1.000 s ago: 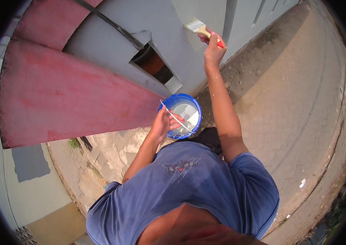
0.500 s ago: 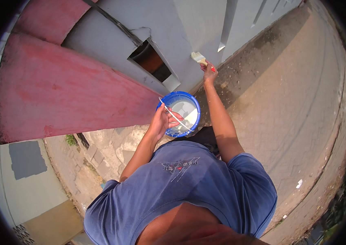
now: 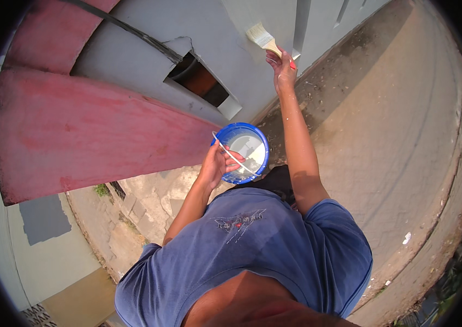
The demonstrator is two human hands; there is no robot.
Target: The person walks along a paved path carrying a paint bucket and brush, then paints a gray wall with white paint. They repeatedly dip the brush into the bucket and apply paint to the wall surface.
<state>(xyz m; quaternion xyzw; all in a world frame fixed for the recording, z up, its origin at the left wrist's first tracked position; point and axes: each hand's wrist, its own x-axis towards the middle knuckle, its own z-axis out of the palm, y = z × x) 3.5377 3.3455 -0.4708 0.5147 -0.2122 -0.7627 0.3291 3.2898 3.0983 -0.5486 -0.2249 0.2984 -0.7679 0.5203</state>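
My left hand (image 3: 220, 162) is wrapped round the thin white handle of a blue-rimmed bucket (image 3: 264, 143), holding it in front of my belly. White paint (image 3: 253, 150) lies inside the bucket, with sunlight on part of it. Up and to the right, my right hand (image 3: 284, 72) grips a paintbrush (image 3: 270, 45) by its pale handle, which has a red end. The wide, whitish bristles point up and left at the grey wall (image 3: 231, 60). Whether they touch the wall, I cannot tell.
A pink-red wall section (image 3: 100, 136) juts out on the left. The grey wall has a small recessed opening (image 3: 201, 82), with dark cables (image 3: 144, 37) running to it. Paved ground (image 3: 373, 152) stretches to the right; broken paving (image 3: 157, 191) lies at the lower left.
My right hand has moved up along the wall with the paintbrush, arm stretched further out. My left hand and the bucket stay nearly in place. The view has shifted slightly.
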